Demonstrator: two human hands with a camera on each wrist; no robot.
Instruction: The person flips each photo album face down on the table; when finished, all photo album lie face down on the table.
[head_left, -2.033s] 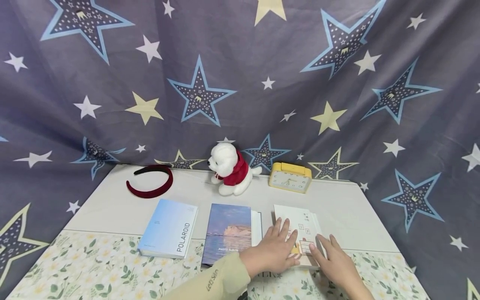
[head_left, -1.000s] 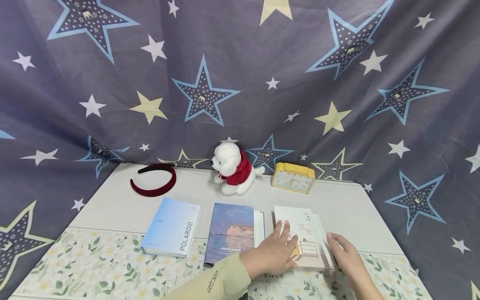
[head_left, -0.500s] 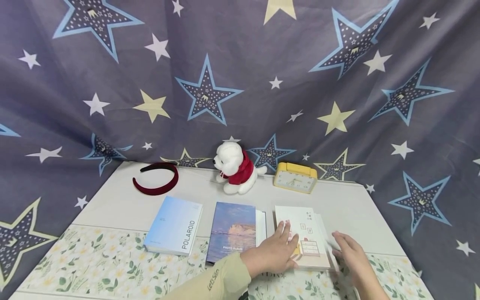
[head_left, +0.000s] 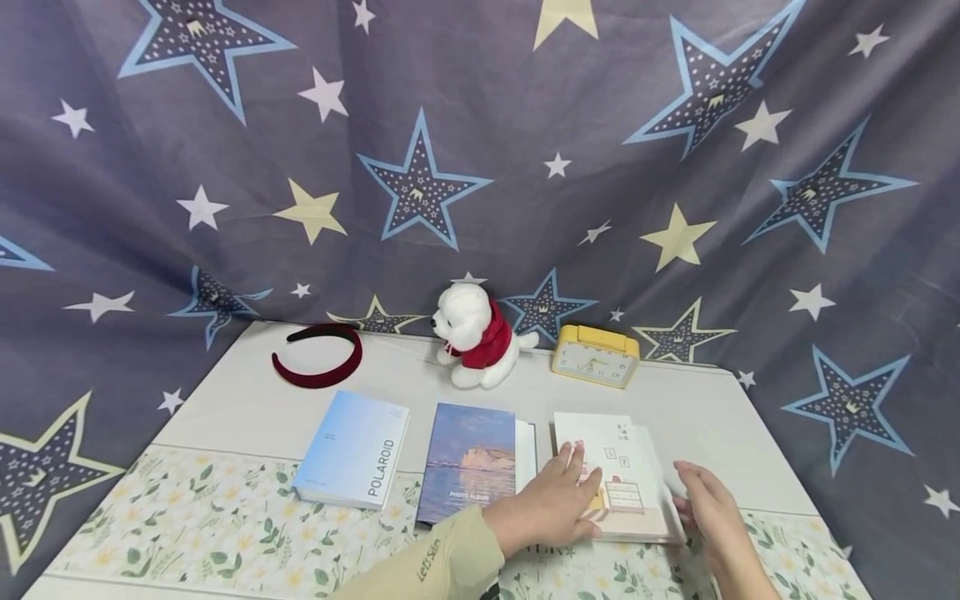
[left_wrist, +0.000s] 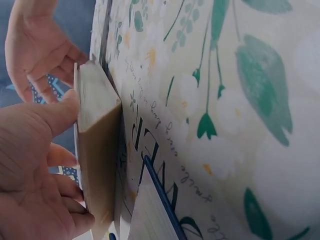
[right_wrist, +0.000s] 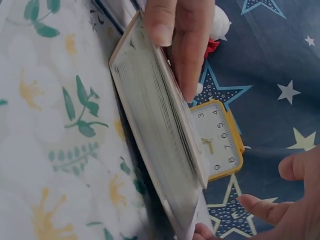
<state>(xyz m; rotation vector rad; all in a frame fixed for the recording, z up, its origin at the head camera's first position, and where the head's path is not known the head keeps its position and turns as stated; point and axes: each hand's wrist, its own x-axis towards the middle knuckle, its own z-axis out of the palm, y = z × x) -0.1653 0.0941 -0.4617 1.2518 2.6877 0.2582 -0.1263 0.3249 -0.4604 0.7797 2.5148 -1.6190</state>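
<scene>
A thick white book with a drawn room on its cover lies on the right part of the table. My left hand rests on the left side of that cover, fingers stretched out and lightly spread. Beside the book's right edge is my right hand, thumb raised and fingers extended by the page edges. The right wrist view shows the book's many pages side-on, with the right hand's lower fingers near one end of them. From the left wrist view, the spine side faces the camera.
Left of the book lie a blue photo album and a pale blue album marked POLAROID. Along the back are a dark red headband, a white plush dog in a red hoodie and a yellow alarm clock. A starry curtain hangs behind.
My right hand has come off the book's cover and moved right, to beside its page edges. The left hand has stayed on the cover. The head view has shifted slightly.
</scene>
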